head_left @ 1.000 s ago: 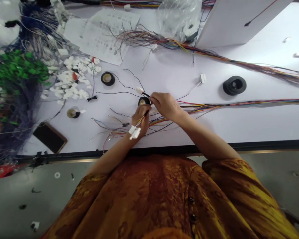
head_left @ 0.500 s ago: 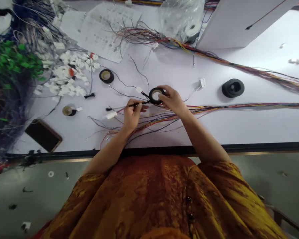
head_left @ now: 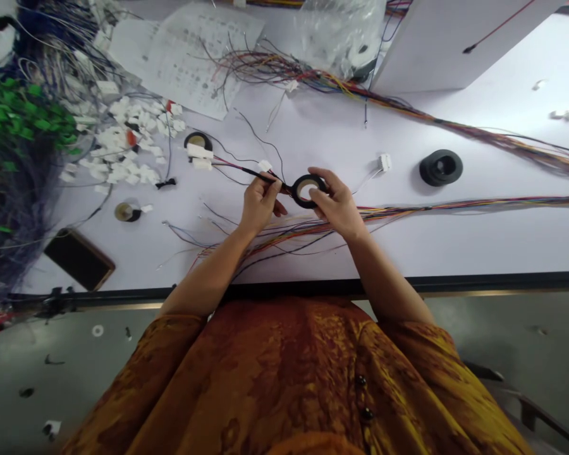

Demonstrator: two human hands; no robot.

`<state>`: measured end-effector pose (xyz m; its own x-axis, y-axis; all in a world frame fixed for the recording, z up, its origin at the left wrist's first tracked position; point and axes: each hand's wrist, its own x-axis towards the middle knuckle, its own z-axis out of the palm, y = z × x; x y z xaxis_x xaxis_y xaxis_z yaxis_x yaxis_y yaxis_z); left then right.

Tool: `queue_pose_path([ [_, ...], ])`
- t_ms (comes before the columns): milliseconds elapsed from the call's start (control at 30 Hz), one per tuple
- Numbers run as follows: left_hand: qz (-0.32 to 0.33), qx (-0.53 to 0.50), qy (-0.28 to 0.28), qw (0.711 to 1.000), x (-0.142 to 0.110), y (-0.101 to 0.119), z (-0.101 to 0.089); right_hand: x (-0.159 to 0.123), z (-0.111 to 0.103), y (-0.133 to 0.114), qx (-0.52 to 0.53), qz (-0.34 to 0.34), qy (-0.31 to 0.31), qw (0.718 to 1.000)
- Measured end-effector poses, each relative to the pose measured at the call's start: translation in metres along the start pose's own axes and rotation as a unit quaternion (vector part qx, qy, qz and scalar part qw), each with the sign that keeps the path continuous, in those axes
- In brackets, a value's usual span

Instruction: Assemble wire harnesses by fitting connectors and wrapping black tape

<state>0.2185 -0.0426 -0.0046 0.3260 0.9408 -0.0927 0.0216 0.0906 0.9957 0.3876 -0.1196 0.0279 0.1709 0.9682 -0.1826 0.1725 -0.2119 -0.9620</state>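
Centrally, left hand pinching wires, right hand gripping tape

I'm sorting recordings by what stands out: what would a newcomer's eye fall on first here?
Probably the black tape roll at the picture's centre, held in the right hand, beside the left hand pinching black-wrapped wires. Next, the bright green heap at the left edge, with a pile of white connectors just right of it. Below these, a dark phone lies near the table's front edge.
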Motion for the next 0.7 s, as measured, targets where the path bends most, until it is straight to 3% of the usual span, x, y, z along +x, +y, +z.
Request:
queue_pose_path([
  [167, 0.046, 0.064, -0.017, 0.997, 0.005, 0.026, 0.000, -0.036, 0.034, 0.007, -0.117, -0.081, 0.050, 0.989],
  [267, 0.051, 0.072, -0.024, 0.996, 0.001, 0.036, 0.003, -0.046, 0.047, 0.020, -0.178, -0.093, 0.005, 0.980],
  [333, 0.045, 0.053, -0.017, 0.997, -0.006, 0.037, 0.007, -0.045, 0.040, 0.019, -0.186, -0.107, -0.014, 0.977],
  [500, 0.094, 0.084, -0.015, 0.992, -0.031, 0.027, 0.014, -0.008, -0.001, -0.012, -0.156, -0.105, 0.044, 0.981],
  [567, 0.138, 0.121, -0.013, 0.983, -0.038, 0.022, 0.015, 0.016, -0.006, -0.023, -0.179, -0.082, 0.003, 0.980],
  [700, 0.207, 0.210, 0.004, 0.956, -0.047, 0.013, 0.016, 0.055, 0.004, -0.036, -0.207, -0.065, -0.144, 0.965],
])
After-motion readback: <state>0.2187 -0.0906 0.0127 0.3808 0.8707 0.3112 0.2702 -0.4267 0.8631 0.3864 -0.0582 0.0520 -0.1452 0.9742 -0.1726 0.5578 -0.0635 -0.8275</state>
